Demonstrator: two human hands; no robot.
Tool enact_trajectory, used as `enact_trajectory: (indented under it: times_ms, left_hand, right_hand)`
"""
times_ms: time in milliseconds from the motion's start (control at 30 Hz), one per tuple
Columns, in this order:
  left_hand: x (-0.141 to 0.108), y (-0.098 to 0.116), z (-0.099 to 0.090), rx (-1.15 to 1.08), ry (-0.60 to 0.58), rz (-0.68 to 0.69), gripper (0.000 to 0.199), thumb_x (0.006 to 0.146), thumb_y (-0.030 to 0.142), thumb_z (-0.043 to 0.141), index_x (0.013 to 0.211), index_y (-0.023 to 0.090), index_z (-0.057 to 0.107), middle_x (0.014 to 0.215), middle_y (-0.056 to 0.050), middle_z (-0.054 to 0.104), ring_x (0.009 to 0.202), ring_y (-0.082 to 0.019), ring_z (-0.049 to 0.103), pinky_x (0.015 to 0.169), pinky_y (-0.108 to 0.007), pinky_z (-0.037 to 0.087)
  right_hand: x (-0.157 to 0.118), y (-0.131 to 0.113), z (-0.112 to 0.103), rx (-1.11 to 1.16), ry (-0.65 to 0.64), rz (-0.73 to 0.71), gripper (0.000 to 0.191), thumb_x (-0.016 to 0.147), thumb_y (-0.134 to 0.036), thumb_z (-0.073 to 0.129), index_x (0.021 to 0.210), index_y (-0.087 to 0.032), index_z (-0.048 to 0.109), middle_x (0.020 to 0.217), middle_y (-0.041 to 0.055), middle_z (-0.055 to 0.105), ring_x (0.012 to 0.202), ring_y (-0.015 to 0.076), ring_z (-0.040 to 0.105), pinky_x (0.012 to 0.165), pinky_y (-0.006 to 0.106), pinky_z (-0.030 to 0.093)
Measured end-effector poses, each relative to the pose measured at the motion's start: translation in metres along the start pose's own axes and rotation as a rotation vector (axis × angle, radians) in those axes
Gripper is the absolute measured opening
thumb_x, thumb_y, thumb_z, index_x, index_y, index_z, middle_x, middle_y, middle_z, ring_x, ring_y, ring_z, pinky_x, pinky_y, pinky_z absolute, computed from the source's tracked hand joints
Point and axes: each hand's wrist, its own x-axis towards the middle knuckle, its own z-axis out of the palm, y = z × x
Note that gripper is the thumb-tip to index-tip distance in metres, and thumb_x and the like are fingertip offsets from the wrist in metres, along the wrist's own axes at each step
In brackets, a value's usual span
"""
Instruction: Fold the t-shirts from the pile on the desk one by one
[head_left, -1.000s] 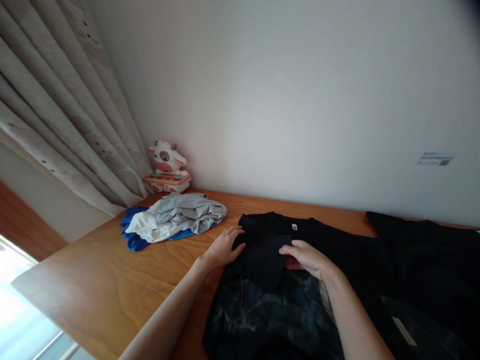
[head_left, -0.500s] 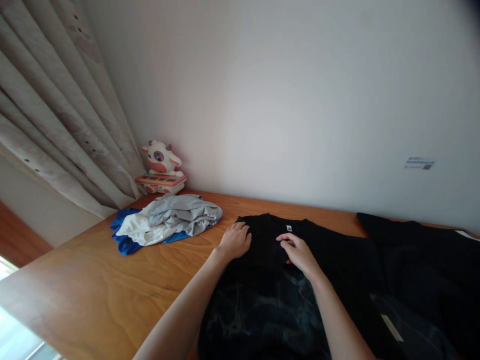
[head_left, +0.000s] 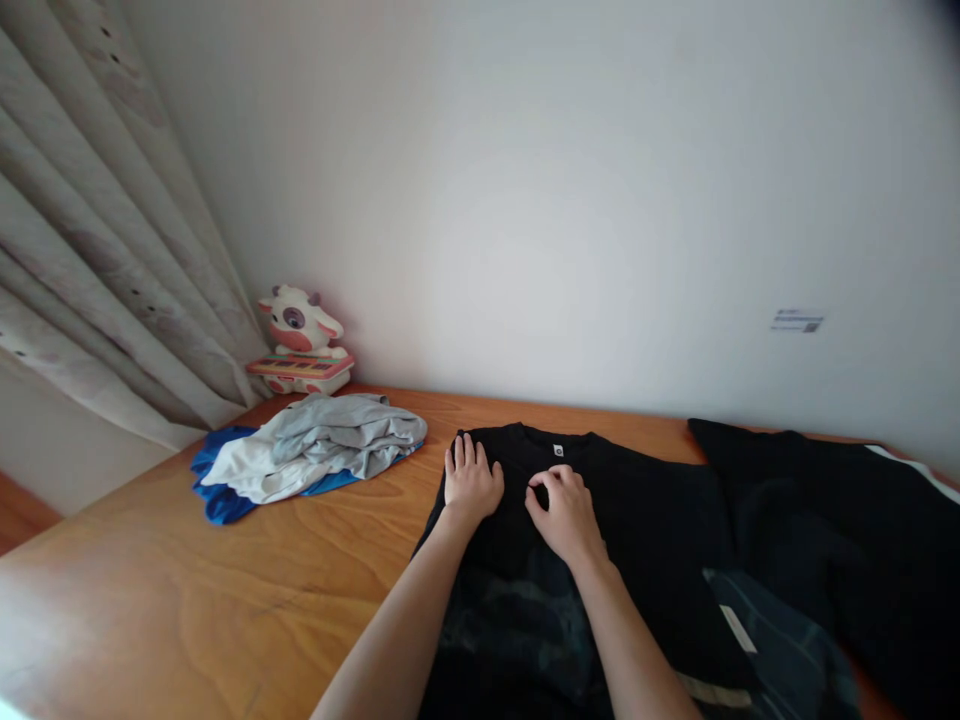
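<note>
A black shirt (head_left: 637, 500) lies spread on the wooden table, its neckline and small white label toward the wall. My left hand (head_left: 472, 478) rests flat on the shirt's left shoulder area, fingers spread. Just below the neckline, my right hand (head_left: 561, 508) has thumb and forefinger brought together in a pinch on the black cloth. A dark printed area of the shirt shows between my forearms.
A pile of grey, white and blue clothes (head_left: 322, 448) lies at the left on the wooden table (head_left: 187, 600). Behind it sits a cow-shaped toy keyboard (head_left: 301, 345) near the curtain (head_left: 97, 230). Another black garment (head_left: 847, 500) covers the right side.
My left hand's fingers have spread flatter on the shirt. The right hand's thumb and forefinger have closed into a pinch. The view has shifted slightly to the right.
</note>
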Motion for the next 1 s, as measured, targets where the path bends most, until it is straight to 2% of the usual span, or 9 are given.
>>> enact_trajectory:
  times_ms: [200,333,433,533,633,733,833,900,1000]
  left_hand:
    - [-0.005,-0.009,-0.002,-0.018,-0.043,0.000,0.078,0.097,0.061,0.039,0.157,0.012,0.039,0.167,-0.020,0.027,0.155,-0.041,0.019,0.124,-0.059,0.016]
    - [-0.002,-0.011,-0.001,0.024,-0.022,0.005,0.079,0.097,0.063,0.035,0.156,0.010,0.040,0.166,-0.022,0.027,0.155,-0.041,0.021,0.123,-0.059,0.018]
    - [0.000,-0.012,0.000,0.047,-0.025,0.013,0.076,0.098,0.061,0.035,0.156,0.013,0.040,0.166,-0.021,0.029,0.155,-0.040,0.022,0.122,-0.060,0.020]
    - [0.001,-0.012,-0.003,0.039,-0.048,0.031,0.082,0.097,0.065,0.038,0.155,0.008,0.041,0.166,-0.024,0.027,0.154,-0.042,0.021,0.122,-0.061,0.020]
    - [-0.005,-0.011,-0.010,-0.020,0.034,0.065,0.070,0.099,0.056,0.042,0.148,0.007,0.049,0.163,-0.024,0.034,0.152,-0.042,0.028,0.121,-0.061,0.024]
    - [-0.018,-0.009,-0.017,-0.129,0.173,0.270,0.042,0.102,0.032,0.040,0.131,0.017,0.065,0.149,-0.015,0.056,0.140,-0.031,0.048,0.118,-0.048,0.038]
    - [-0.034,-0.012,-0.020,-0.192,0.104,0.500,0.036,0.101,0.029,0.043,0.120,0.023,0.073,0.131,-0.009,0.070,0.124,-0.024,0.062,0.111,-0.039,0.047]
    - [-0.044,-0.017,-0.021,-0.192,0.025,0.561,0.040,0.101,0.040,0.048,0.130,0.023,0.069,0.139,-0.010,0.066,0.131,-0.026,0.058,0.115,-0.042,0.044]
    - [-0.051,-0.028,-0.024,-0.142,-0.066,0.587,0.061,0.098,0.056,0.050,0.150,0.024,0.052,0.161,-0.011,0.044,0.149,-0.031,0.039,0.124,-0.051,0.029]
  right_hand:
    - [-0.004,-0.002,0.003,-0.094,0.027,0.032,0.023,0.095,-0.031,0.054,0.106,-0.020,0.070,0.113,0.0138,0.063,0.107,0.0303,0.057,0.087,0.039,0.044]
    - [-0.011,-0.008,-0.001,-0.104,0.002,-0.014,0.034,0.098,-0.040,0.050,0.116,-0.018,0.069,0.122,0.0161,0.065,0.114,0.0297,0.059,0.095,0.040,0.044]
    - [-0.020,-0.008,-0.007,-0.115,-0.089,-0.082,0.059,0.096,-0.054,0.050,0.135,-0.011,0.063,0.143,0.0208,0.058,0.132,0.0327,0.052,0.110,0.043,0.037]
    - [-0.027,-0.005,-0.015,-0.121,-0.258,-0.133,0.094,0.088,-0.074,0.050,0.151,-0.005,0.046,0.161,0.0230,0.039,0.149,0.0356,0.034,0.123,0.046,0.021]
    - [-0.029,-0.002,-0.020,-0.119,-0.348,-0.123,0.110,0.082,-0.084,0.048,0.158,-0.005,0.035,0.166,0.0210,0.026,0.155,0.0341,0.024,0.126,0.051,0.010]
    - [-0.029,-0.001,-0.021,-0.115,-0.352,-0.108,0.109,0.085,-0.085,0.041,0.158,-0.005,0.033,0.167,0.0197,0.025,0.155,0.0326,0.023,0.126,0.052,0.008]
    - [-0.027,-0.002,-0.019,-0.120,-0.330,-0.069,0.088,0.099,-0.071,0.021,0.157,-0.008,0.037,0.166,0.0162,0.030,0.155,0.0285,0.025,0.126,0.049,0.011]
    - [-0.027,-0.003,-0.018,-0.142,-0.310,-0.040,0.079,0.103,-0.062,0.017,0.158,-0.010,0.037,0.166,0.0145,0.031,0.155,0.0275,0.025,0.125,0.048,0.013]
    - [-0.028,-0.004,-0.018,-0.167,-0.316,-0.043,0.077,0.101,-0.062,0.026,0.159,-0.011,0.035,0.167,0.0141,0.028,0.155,0.0290,0.023,0.125,0.050,0.011]
